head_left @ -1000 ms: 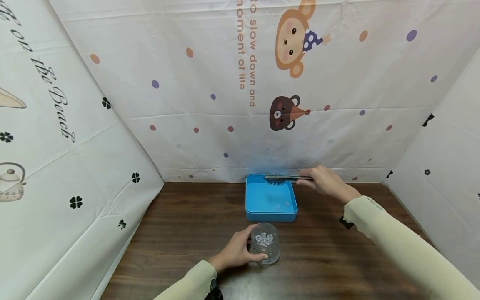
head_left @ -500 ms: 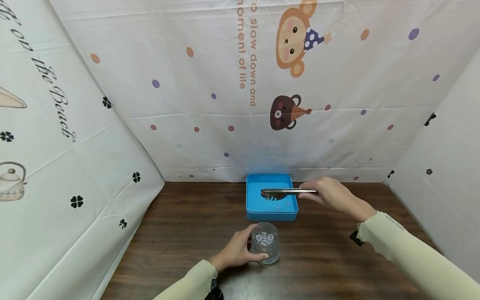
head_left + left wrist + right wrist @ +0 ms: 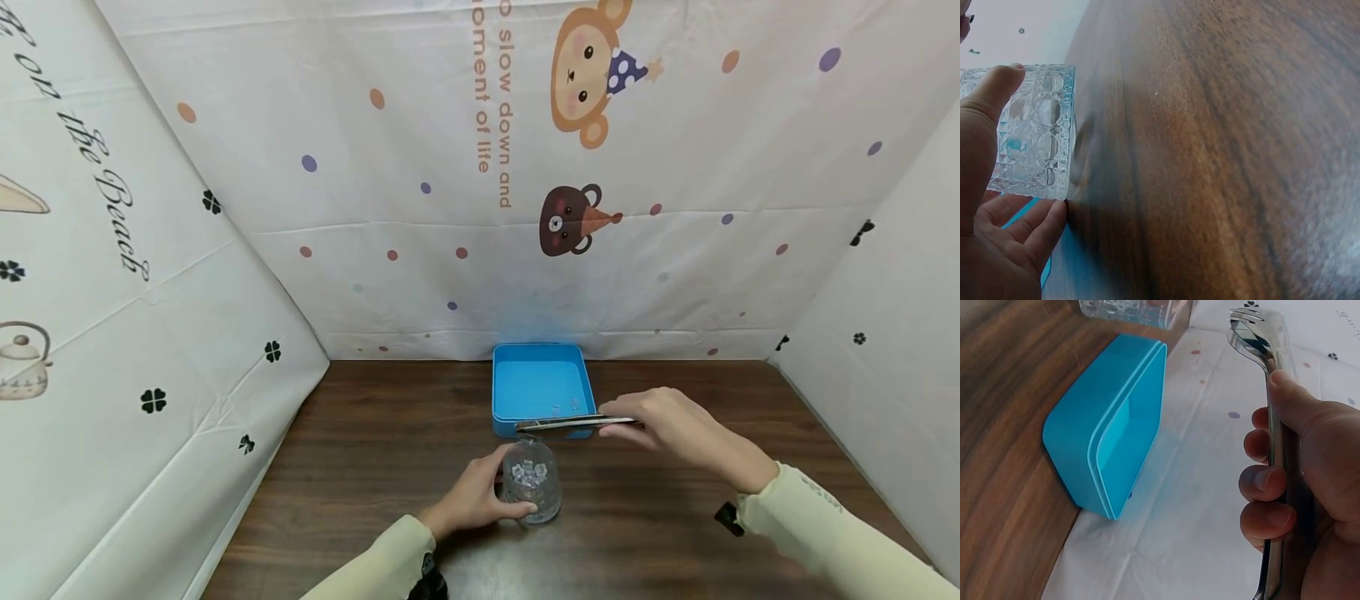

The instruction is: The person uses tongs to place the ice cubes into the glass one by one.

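My left hand point(image 3: 474, 496) grips the side of a clear cut-glass tumbler point(image 3: 543, 492), thumb on the near side. The tumbler stands on the table with several clear ice-like cubes point(image 3: 529, 474) in it; the left wrist view shows its faceted wall point(image 3: 1047, 125). My right hand point(image 3: 675, 429) holds metal serving tongs point(image 3: 570, 422), fingers wrapped round the handles point(image 3: 1275, 550). The tongs' fork-toothed end point(image 3: 1250, 337) is above the tumbler's far rim in the head view. Whether a cube sits between the tips cannot be made out.
A blue square box point(image 3: 536, 379) stands behind the tumbler against the printed white cloth point(image 3: 420, 283). A couple of clear cubes point(image 3: 556, 410) lie near its front wall. Cloth also hangs at both sides of the brown wooden table point(image 3: 375, 467).
My right hand has brought the tongs from the back of the blue box toward me, over its front edge to the tumbler. The left hand and tumbler stay put.
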Demonstrator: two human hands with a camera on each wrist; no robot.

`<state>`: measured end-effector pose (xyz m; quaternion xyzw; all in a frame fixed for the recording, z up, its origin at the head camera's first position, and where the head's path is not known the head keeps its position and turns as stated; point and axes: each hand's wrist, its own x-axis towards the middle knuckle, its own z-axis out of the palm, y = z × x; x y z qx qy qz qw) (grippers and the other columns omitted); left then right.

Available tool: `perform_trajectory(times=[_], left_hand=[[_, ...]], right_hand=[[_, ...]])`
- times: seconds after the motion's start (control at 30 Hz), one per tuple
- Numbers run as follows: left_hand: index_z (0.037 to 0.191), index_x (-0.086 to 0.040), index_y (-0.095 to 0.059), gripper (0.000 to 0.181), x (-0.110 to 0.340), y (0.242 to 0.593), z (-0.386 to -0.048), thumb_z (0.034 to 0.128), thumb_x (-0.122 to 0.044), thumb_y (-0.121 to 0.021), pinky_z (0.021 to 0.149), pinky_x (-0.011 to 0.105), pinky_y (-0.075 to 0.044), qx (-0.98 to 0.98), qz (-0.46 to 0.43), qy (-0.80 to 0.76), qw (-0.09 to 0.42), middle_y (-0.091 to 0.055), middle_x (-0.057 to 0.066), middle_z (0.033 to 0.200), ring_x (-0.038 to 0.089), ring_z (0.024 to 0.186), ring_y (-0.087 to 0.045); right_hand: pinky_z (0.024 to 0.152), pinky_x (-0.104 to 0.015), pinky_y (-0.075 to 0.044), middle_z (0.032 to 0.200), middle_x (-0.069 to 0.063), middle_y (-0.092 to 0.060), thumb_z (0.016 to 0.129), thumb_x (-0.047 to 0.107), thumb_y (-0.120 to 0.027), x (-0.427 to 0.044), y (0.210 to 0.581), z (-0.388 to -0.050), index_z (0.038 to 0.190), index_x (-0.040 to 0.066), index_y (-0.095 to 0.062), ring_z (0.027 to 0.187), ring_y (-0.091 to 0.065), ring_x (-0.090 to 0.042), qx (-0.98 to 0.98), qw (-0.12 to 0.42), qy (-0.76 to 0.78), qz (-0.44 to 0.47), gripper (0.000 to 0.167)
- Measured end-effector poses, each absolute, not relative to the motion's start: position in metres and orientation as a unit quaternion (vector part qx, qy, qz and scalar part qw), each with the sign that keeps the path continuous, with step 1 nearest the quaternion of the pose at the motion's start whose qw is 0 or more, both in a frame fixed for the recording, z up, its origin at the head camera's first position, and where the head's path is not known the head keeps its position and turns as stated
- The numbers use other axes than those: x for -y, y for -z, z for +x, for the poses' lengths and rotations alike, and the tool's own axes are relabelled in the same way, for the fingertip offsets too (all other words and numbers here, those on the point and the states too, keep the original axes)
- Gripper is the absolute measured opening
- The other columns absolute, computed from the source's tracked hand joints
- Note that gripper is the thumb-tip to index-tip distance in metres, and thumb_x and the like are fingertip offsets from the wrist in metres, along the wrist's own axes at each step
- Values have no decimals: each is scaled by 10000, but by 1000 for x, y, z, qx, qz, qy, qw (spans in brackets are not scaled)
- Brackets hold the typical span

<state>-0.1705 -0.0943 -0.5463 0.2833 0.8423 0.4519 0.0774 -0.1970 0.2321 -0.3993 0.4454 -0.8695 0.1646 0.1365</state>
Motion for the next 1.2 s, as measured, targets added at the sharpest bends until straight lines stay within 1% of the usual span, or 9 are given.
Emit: perform_trajectory(times=[0.27,0.43,0.57,0.67,0.73,0.83,0.97,1.07,1.2], left_hand=[[1516,-110,-422,856,95,543,-170,861,-500,-811,859,264,-570,-855,268,-435,86,-665,41,1243,66,1042,-654],[1490,-129,-441,818,95,544,-171,861,-496,-813,835,262,-570,-853,270,-438,86,-672,1,1207,49,1008,-651],[1527,-132,-411,870,96,545,-171,857,-521,-807,841,280,-569,-858,266,-431,88,-664,10,1246,56,1030,-645],[1544,-121,-394,902,96,545,-171,855,-539,-800,861,296,-567,-861,265,-425,87,-657,32,1278,73,1064,-641],[1541,-129,-396,891,96,544,-171,859,-545,-793,877,295,-565,-859,266,-428,88,-655,22,1281,73,1078,-640],[1528,-148,-407,857,96,543,-171,868,-540,-787,877,282,-564,-853,274,-436,86,-659,-18,1256,50,1065,-640],[1519,-176,-411,824,95,544,-171,876,-532,-783,869,269,-562,-849,279,-440,87,-664,-53,1222,29,1034,-643],[1531,-183,-404,832,94,545,-171,877,-528,-784,870,273,-562,-850,280,-439,84,-667,-43,1229,35,1036,-645],[1554,-166,-388,867,95,546,-171,873,-517,-792,874,287,-567,-852,277,-436,79,-660,7,1275,62,1067,-645]], right_hand=[[677,-263,-591,1034,97,-758,940,285,-767,-230,407,-189,1100,196,-790,833,-702,-4,868,147,-168,443,185],[636,-254,-578,1029,57,-761,929,282,-777,-229,411,-186,1125,160,-776,766,-687,1,866,162,-168,441,230],[588,-221,-542,1046,19,-755,919,303,-786,-230,414,-184,1184,131,-751,657,-611,57,870,162,-174,432,318],[549,-182,-494,1046,21,-742,913,304,-793,-230,417,-183,1226,117,-732,581,-509,104,871,159,-184,426,370],[534,-165,-467,1043,31,-735,913,303,-794,-230,420,-182,1245,119,-723,558,-459,119,871,158,-188,425,386],[540,-164,-468,1034,44,-727,915,297,-793,-229,423,-181,1260,130,-714,558,-438,124,870,161,-191,425,391],[572,-202,-509,1030,47,-721,920,304,-788,-229,427,-178,1271,141,-710,587,-469,118,873,161,-188,420,396],[595,-221,-526,1033,62,-717,921,319,-785,-229,430,-177,1282,152,-706,615,-484,114,876,161,-184,416,406],[588,-212,-509,1029,71,-717,917,332,-788,-228,435,-176,1278,153,-707,635,-488,110,878,161,-184,412,411]])
